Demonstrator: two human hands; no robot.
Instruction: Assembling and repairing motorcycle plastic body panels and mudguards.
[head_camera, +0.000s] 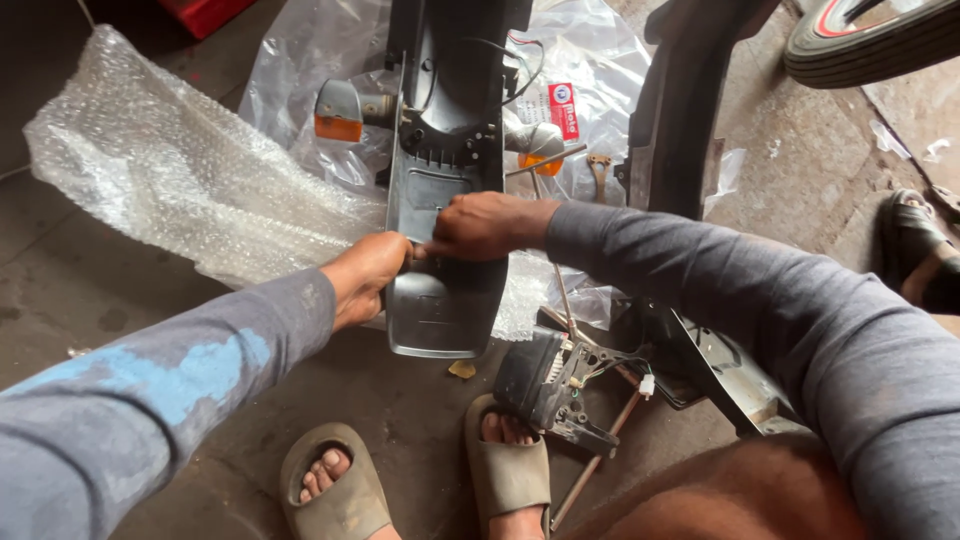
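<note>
Packaging on the workshop floor: 2 wraps, 1 label

A crumpled sheet of clear bubble wrap (170, 170) lies at the left. A clear plastic bag (600, 60) spreads at the top centre, under the grey parts. On it sits a small upright rectangular label (564, 110), red with a white panel and a blue round mark.

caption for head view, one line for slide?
Both hands, left hand and right hand, grip a grey mudguard with orange indicators over bubble wrap.

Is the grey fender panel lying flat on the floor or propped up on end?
Lying flat: the grey fender panel stretches along the floor, left hand and right hand gripping its middle.
</note>
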